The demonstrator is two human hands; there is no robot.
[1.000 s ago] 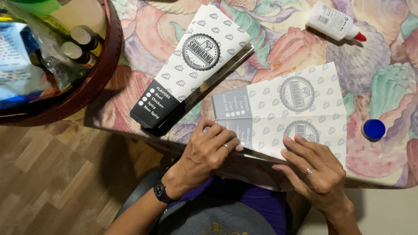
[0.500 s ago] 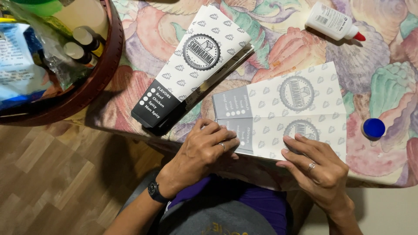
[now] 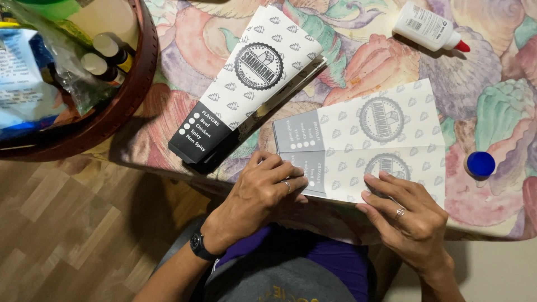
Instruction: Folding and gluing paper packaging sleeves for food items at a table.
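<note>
A flat white paper sleeve [image 3: 369, 140] with grey round emblems and a grey end lies unfolded at the table's near edge. My left hand [image 3: 263, 190] presses its fingertips on the sleeve's grey left end. My right hand [image 3: 408, 215] rests with fingers on the sleeve's lower right edge, a ring on one finger. Neither hand grips anything. A stack of folded white-and-black sleeves [image 3: 246, 84] lies diagonally to the upper left.
A white glue bottle with a red tip [image 3: 428, 27] lies at the top right. A blue cap [image 3: 480, 164] sits right of the sleeve. A brown round basket [image 3: 131, 95] with bottles and packets stands at left. The floral tablecloth [image 3: 492, 106] covers the table; wooden floor below.
Both hands have shifted slightly along the sleeve's near edge, still pressing it. Nothing else moved.
</note>
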